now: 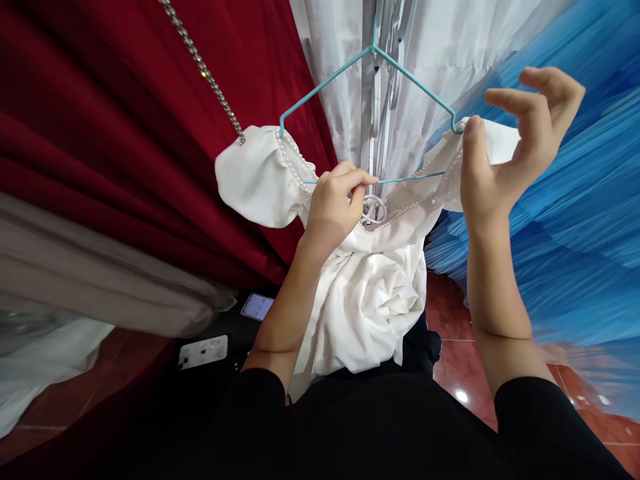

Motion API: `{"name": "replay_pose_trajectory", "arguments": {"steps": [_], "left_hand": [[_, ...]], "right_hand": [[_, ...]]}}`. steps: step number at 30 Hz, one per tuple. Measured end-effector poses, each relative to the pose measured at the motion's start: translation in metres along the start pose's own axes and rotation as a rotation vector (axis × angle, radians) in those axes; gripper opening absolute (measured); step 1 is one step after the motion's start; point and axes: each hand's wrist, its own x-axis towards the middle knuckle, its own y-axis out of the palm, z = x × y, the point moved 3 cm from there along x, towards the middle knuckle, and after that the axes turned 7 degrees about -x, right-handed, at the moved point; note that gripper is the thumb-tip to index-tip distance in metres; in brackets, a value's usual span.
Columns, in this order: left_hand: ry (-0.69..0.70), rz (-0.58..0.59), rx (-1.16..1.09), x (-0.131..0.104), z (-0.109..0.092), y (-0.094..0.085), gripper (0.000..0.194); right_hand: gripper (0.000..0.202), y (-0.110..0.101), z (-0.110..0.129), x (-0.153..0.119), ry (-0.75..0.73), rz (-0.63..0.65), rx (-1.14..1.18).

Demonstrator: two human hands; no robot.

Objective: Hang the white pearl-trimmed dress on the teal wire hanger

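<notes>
A white dress (370,300) with pearl-trimmed neckline hangs on a thin teal hanger (327,85), its lower part bunched over my lap. My left hand (343,197) is closed around the hanger's lower bar, near the middle of the neckline. At the right shoulder of the dress is my right hand (510,140), its fingers spread and curved, the thumb beside the hanger's end. A puffed white sleeve (257,177) hangs at the left, with a beaded chain (204,70) reaching its top.
Red fabric (150,133) hangs at the left, blue tulle (575,220) at the right, and white curtains behind a metal pole. Two phones, one with a lit screen (257,306) and one with its back up (203,352), lie on a dark surface at lower left.
</notes>
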Motion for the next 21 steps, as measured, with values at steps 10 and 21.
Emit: {"name": "replay_pose_trajectory", "arguments": {"steps": [10,21], "left_hand": [[0.050,-0.022,-0.012,0.001,-0.002,0.000,0.027],[0.172,-0.602,0.173,0.012,0.040,-0.079,0.046]], "right_hand": [[0.041,0.064,0.051,-0.095,0.013,0.539,-0.002],[0.027,0.064,0.049,-0.095,0.028,0.439,0.042]]}}
